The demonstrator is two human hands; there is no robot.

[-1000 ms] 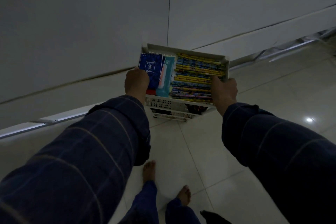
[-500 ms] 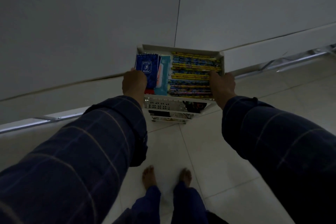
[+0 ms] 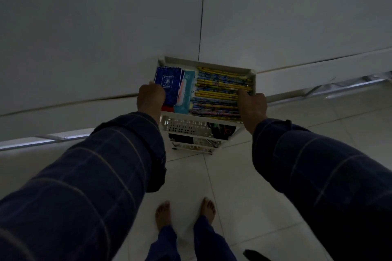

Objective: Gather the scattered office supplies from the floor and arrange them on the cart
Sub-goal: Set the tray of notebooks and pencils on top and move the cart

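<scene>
Now the white cart (image 3: 206, 122) is gripped at both sides of its top tier: the left hand (image 3: 151, 99) is curled over the left rim and the right hand (image 3: 252, 105) is closed on the right rim. Compared with a second ago, the cart is seen squared up against the white wall panel (image 3: 106, 27), and both bare feet (image 3: 163, 216) are planted side by side where one was stepping before, so the cart appears to have been pushed home and parked. The top tier is filled with a blue notepad (image 3: 168, 83), a teal packet (image 3: 185, 93) and rows of yellow-and-blue pencils (image 3: 220, 91); the lower tiers are also loaded, though dimly seen. Almost no supplies are seen on the tiled floor (image 3: 244, 186), so the task is judged nearly done.
</scene>
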